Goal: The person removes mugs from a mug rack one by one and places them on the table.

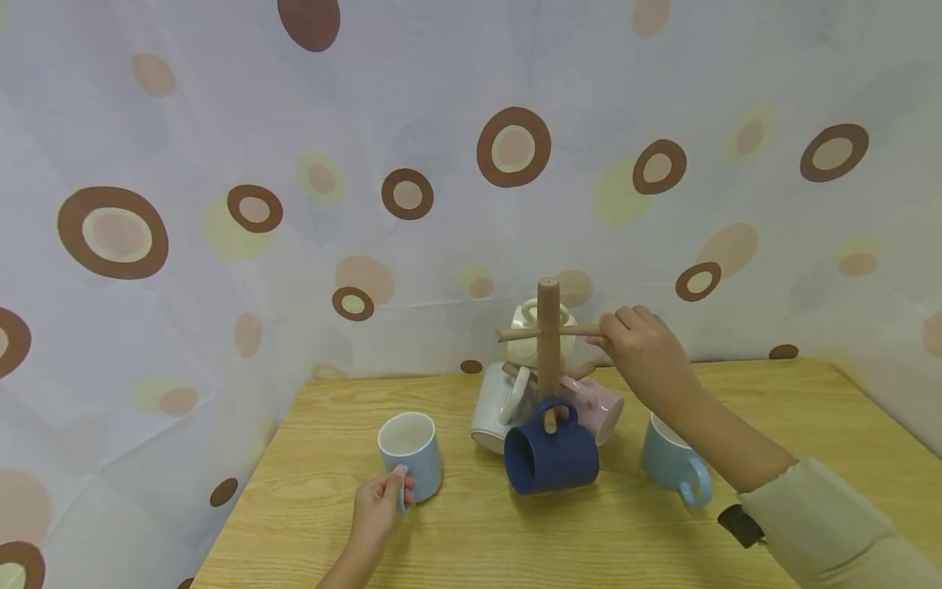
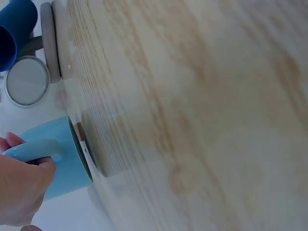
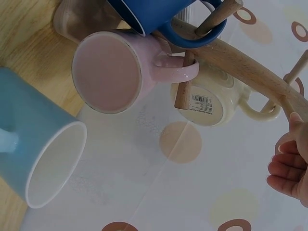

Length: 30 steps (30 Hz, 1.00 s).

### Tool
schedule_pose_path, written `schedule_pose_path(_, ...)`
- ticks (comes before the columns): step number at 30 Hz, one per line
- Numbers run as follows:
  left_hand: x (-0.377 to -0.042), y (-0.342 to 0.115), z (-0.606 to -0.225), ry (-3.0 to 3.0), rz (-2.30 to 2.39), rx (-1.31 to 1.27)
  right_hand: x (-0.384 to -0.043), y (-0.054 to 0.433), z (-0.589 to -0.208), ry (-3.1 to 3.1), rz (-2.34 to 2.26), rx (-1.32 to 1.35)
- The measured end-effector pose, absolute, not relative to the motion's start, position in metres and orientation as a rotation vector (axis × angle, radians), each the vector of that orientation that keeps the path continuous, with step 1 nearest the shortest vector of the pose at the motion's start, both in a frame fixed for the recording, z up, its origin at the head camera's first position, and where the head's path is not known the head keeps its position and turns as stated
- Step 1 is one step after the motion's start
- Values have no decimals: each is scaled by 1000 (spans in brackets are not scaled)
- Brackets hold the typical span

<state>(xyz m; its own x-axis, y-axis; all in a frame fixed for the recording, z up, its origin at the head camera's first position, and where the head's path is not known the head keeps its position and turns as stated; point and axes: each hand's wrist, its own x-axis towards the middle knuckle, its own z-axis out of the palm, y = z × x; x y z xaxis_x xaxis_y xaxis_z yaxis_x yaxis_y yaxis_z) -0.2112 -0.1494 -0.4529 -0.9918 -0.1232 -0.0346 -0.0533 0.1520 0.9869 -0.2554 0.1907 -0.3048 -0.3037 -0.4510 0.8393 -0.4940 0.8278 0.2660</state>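
My left hand (image 1: 377, 505) pinches the handle of a light blue mug (image 1: 423, 468), which stands upright at the table's left side, close over its own shadow in the left wrist view. My right hand (image 1: 646, 352) holds the right end of an upper peg on a wooden mug tree (image 1: 548, 315), thumb and fingers around it. From the tree's other pegs hang a dark blue mug (image 1: 562, 458) in front, a pink mug (image 3: 108, 72) at right, a ribbed white mug (image 1: 489, 413) at left and a cream mug (image 3: 209, 96) behind.
A second light blue mug (image 1: 665, 458) stands right of the tree, under my right forearm, its handle toward me. The wooden table (image 1: 324, 458) meets a wall sheet (image 1: 441, 270) patterned with brown and beige circles. A small black object (image 1: 742, 525) is at my right sleeve.
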Motion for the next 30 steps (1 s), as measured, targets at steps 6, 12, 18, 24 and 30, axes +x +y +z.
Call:
schedule_pose_path(6,-211,-150,-456,-2355,-2011,177,-256,190,-306,-1930,40,700)
schedule_pose_path(12,-210,-150,-454,-2362,-2026,164,-255,190,-306,-1936,46,693)
schedule_pose_path(18,-210,-150,-455,-2363,-2028,186,-254,189,-306,-1941,45,694)
schedule_pose_path(24,-210,-153,-454,-2407,-2000,132,-255,190,-307,-1938,34,685)
schedule_pose_path(30,-210,-158,-453,-2476,-1972,50,-256,191,-307,-1936,25,681)
